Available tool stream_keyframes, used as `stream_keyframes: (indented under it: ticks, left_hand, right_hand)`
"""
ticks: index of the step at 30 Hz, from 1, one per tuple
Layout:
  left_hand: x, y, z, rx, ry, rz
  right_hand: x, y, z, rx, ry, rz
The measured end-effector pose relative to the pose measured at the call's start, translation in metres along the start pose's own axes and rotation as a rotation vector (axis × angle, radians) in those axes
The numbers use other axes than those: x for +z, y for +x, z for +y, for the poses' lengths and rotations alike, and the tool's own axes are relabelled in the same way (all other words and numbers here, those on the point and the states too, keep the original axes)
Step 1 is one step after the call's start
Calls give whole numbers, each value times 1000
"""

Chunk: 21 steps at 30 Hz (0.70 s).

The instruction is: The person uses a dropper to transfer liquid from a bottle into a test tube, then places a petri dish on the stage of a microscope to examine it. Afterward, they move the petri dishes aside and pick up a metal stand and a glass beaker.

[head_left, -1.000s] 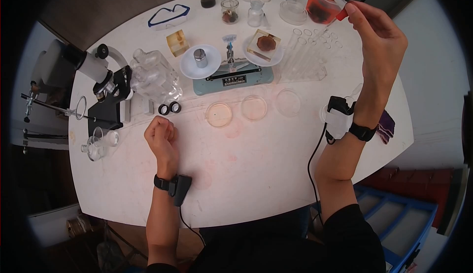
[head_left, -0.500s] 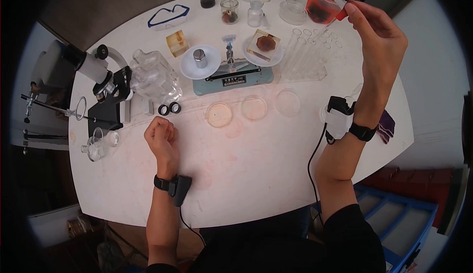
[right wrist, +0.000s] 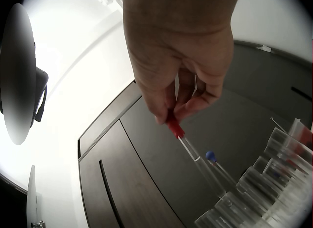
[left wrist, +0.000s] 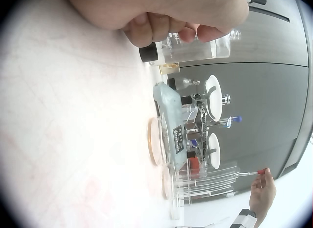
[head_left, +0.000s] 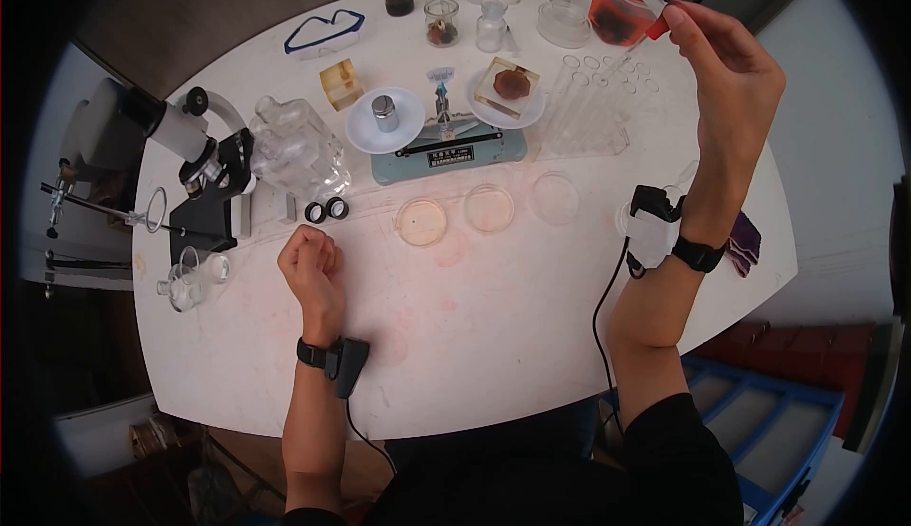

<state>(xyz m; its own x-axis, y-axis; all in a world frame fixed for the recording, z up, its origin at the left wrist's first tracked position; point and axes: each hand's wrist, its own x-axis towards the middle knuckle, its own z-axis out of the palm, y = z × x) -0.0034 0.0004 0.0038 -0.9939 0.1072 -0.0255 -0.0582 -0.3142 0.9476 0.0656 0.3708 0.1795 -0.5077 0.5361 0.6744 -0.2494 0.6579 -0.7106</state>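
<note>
In the head view my right hand (head_left: 735, 75) is raised at the far right, pinching the red rubber bulb (head_left: 658, 28) of a dropper between thumb and fingers. The dropper's glass tube (right wrist: 190, 148) slants down over a cluster of clear test tubes (right wrist: 230, 206) in the right wrist view; its lower end overlaps a test tube there. My left hand (head_left: 309, 265) rests on the table, fingers loosely curled and holding nothing. Just beyond it lie two black ring-like caps (head_left: 337, 207). Three shallow glass dishes (head_left: 421, 221) stand in a row between the hands.
A balance (head_left: 449, 156) carries a metal weight (head_left: 384, 108) and a clear block (head_left: 510, 84) on its pans. Clear bottles (head_left: 299, 151) and a microscope (head_left: 195, 151) stand left. A container of red liquid (head_left: 622, 15) is behind the test tubes; goggles (head_left: 325, 30) lie at the back.
</note>
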Motion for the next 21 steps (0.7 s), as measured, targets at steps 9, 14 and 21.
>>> stream_keyframes:
  ticks: [9, 14, 21]
  left_hand:
    - [1, -1, 0, 1, 4, 7]
    - [1, 0, 0, 3, 5, 2]
    - [3, -1, 1, 8, 8, 13]
  right_hand:
    - [0, -1, -2, 8, -28, 13]
    - [-1, 0, 0, 2, -20, 6]
    - [-1, 0, -1, -4, -29, -1]
